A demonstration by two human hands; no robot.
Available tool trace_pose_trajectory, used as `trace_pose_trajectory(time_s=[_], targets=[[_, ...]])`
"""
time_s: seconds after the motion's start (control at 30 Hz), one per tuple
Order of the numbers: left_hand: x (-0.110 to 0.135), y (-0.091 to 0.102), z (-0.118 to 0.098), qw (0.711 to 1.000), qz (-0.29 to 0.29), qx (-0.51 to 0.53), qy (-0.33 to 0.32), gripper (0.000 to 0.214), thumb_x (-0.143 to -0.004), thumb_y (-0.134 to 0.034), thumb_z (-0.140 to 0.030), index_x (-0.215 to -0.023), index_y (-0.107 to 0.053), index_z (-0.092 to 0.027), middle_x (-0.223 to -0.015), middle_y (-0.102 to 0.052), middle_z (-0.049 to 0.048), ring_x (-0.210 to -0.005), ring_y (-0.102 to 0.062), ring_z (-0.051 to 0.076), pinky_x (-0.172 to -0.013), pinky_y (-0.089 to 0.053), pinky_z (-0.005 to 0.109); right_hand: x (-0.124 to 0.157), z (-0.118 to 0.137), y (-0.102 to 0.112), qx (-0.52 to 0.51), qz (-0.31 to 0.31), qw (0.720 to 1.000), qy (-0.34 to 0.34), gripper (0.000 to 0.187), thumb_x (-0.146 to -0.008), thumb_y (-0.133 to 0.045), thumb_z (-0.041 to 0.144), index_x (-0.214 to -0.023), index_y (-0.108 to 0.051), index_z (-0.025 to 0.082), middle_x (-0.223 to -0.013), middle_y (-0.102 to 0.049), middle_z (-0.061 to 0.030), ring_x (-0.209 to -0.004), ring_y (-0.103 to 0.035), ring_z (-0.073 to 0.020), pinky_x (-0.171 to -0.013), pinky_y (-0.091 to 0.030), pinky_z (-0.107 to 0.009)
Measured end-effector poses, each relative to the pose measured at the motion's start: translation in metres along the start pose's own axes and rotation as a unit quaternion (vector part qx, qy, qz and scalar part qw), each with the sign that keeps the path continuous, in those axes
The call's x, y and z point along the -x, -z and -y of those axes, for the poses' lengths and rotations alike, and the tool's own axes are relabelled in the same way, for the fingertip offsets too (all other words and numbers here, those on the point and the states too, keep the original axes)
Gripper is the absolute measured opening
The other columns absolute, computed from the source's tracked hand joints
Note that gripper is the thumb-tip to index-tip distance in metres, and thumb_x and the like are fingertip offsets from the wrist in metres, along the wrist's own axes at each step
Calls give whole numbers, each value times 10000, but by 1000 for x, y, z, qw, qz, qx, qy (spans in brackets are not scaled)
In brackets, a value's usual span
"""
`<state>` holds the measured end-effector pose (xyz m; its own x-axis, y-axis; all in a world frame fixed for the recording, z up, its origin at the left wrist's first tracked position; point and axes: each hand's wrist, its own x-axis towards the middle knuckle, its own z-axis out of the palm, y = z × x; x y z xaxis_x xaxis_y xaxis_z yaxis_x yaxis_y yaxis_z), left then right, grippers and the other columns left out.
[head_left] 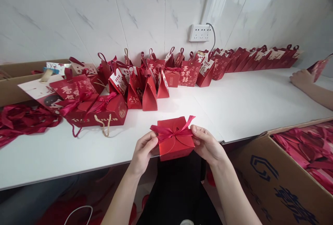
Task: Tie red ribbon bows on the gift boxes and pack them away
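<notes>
A small red gift box [174, 146] with curved flaps sits at the front edge of the white table [241, 107], tied with a red ribbon [170, 132]. My left hand [143, 151] pinches the ribbon's left end at the box's left side. My right hand [208, 145] pinches the ribbon's right end against the right side. Both hands have their fingers closed on the ribbon.
Several red gift boxes and bags [145, 79] line the back of the table along the tiled wall. Loose red ribbons [23, 119] lie at the left. A cardboard carton [286, 180] of red ribbon stands at the right. Another person's hand [301, 78] holds a red bag at far right.
</notes>
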<state>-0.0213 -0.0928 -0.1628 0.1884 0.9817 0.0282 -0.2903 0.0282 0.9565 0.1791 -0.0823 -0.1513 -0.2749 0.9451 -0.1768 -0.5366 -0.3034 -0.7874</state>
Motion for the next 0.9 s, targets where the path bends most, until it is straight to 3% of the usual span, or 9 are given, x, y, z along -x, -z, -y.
trace_pose_trajectory(time_s=[0.23, 0.33, 0.43, 0.47, 0.53, 0.7, 0.8, 0.9], targets=[[-1, 6, 5, 1000, -3, -12, -3, 360, -783, -603, -418, -598, -406, -179, -587, -375, -35, -541, -319, 102, -524, -269, 239, -2, -2, 5, -6, -12, 1000, -9, 404, -609, -796, 393, -527, -461, 184, -454, -240, 95, -428, -193, -51, -448, -237, -207], [-1, 10, 1, 1000, -13, -16, 5, 362, -779, -592, -492, -654, -467, -176, -629, -426, -26, -576, -369, 113, -546, -317, 231, -6, 0, 14, 20, -46, 999, 17, 381, -670, -737, 460, -542, -518, 175, -482, -298, 76, -436, -289, -60, -471, -300, -220], [-7, 11, -12, 999, -3, -53, -1, 318, -815, -545, -498, -849, -561, -182, -821, -568, 16, -776, -511, 167, -708, -408, 262, -14, 7, 22, 82, -82, 989, 91, 219, -703, -678, 397, -685, -632, 184, -624, -510, 17, -599, -494, -113, -612, -420, -257], [-11, 11, -17, 997, 4, -82, -4, 289, -828, -547, -466, -902, -571, -189, -891, -593, 23, -860, -532, 180, -775, -411, 270, -16, 10, 24, 115, -73, 984, 111, 157, -696, -663, 340, -742, -656, 191, -728, -580, -6, -706, -546, -139, -687, -441, -273], [-21, 11, -27, 990, 21, -142, 1, 235, -837, -564, -405, -933, -587, -193, -952, -614, 23, -941, -549, 188, -846, -407, 278, -20, 16, 23, 178, -24, 976, 124, 209, -676, -622, 258, -873, -674, 209, -949, -637, -36, -906, -577, -189, -816, -441, -315], [-44, 16, -42, 978, 75, -191, 23, 354, -832, -573, -382, -1130, -602, -193, -993, -644, 44, -947, -572, 195, -856, -423, 297, -15, 22, 22, 239, 77, 958, 138, 346, -706, -610, 250, -1052, -617, 254, -1229, -578, -58, -1203, -480, -246, -942, -412, -371], [-51, 19, -43, 982, 114, -148, 33, 356, -821, -579, -359, -1124, -626, -178, -973, -664, 60, -912, -586, 196, -859, -417, 305, -7, 20, 27, 227, 110, 954, 160, 349, -730, -661, 274, -1070, -585, 277, -1271, -559, -57, -1203, -493, -237, -955, -416, -386], [-54, 17, -42, 984, 124, -128, 23, 276, -806, -588, -331, -1012, -662, -162, -886, -661, 50, -824, -583, 173, -807, -425, 288, -4, 17, 30, 233, 84, 951, 187, 196, -758, -692, 333, -921, -626, 246, -1209, -599, -65, -1129, -545, -224, -962, -406, -383]])
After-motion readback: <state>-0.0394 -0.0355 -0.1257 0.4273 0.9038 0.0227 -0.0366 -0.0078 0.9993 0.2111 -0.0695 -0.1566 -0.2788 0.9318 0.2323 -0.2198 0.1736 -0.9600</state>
